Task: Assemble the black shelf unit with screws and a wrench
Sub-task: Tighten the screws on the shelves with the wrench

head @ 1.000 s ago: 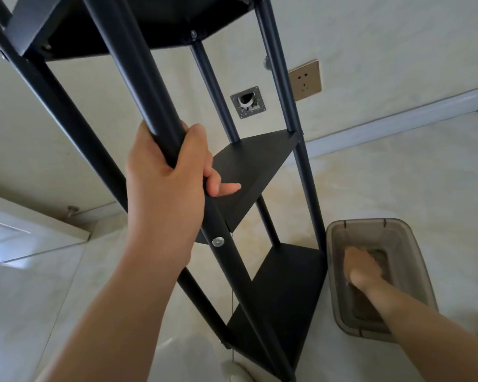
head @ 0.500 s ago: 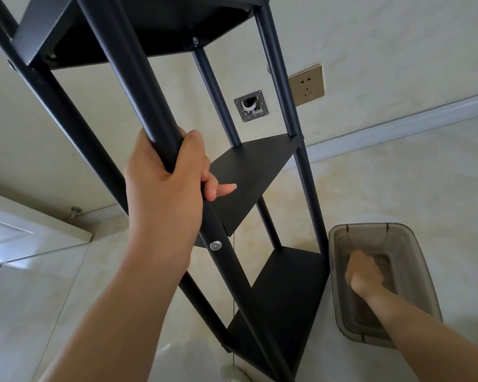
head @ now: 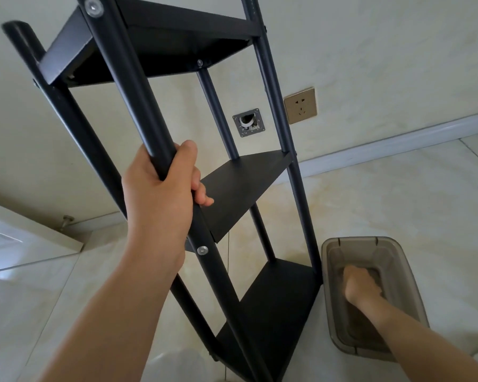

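where right hand (head: 360,285) enters bin (head: 414,301), fingers stay hidden.

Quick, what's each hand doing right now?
Left hand: gripping the shelf unit's front pole.
Right hand: down in the plastic bin; grip cannot be told.

One head-worn wide-angle view looks forward and steeply down from close above the tall black metal shelf unit (head: 249,188) toward the pale tiled floor (head: 398,205).
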